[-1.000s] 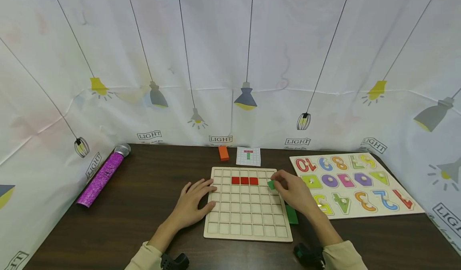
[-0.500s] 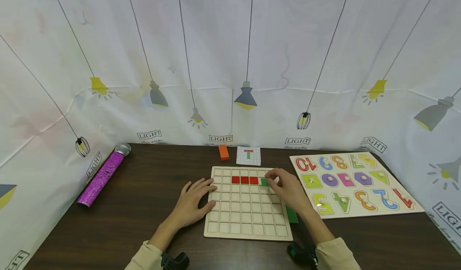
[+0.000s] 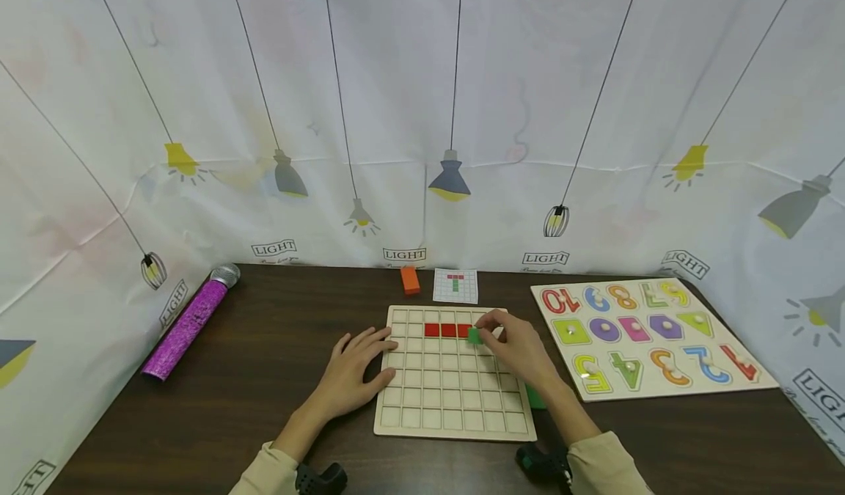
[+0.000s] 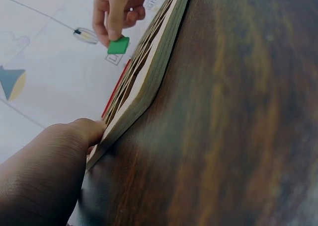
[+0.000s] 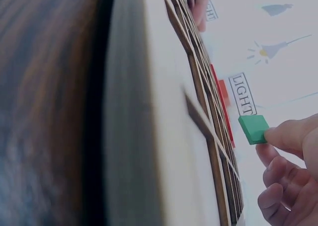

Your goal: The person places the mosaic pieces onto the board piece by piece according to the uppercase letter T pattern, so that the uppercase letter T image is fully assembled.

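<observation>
A wooden grid board (image 3: 452,400) lies on the table with three red square tiles (image 3: 448,331) in a row near its far edge. Between thumb and fingertips my right hand (image 3: 518,345) pinches a green square tile (image 5: 254,129), held just above the board beside the rightmost red tile. In the left wrist view a gap shows between the green tile (image 4: 118,45) and the board. My left hand (image 3: 353,374) rests on the board's left edge, fingers extended. Behind the board lies a small pattern card (image 3: 455,287) printed with a red and green T shape.
An orange block (image 3: 410,281) sits beside the card. A number and shape puzzle board (image 3: 653,337) lies at the right, and a purple glittery microphone (image 3: 188,326) at the left. Something green (image 3: 535,398) shows at the grid board's right edge, partly hidden by my right arm.
My right hand has carried the green tile leftward over the board, from near its right edge to beside the red row. My left hand has stayed put.
</observation>
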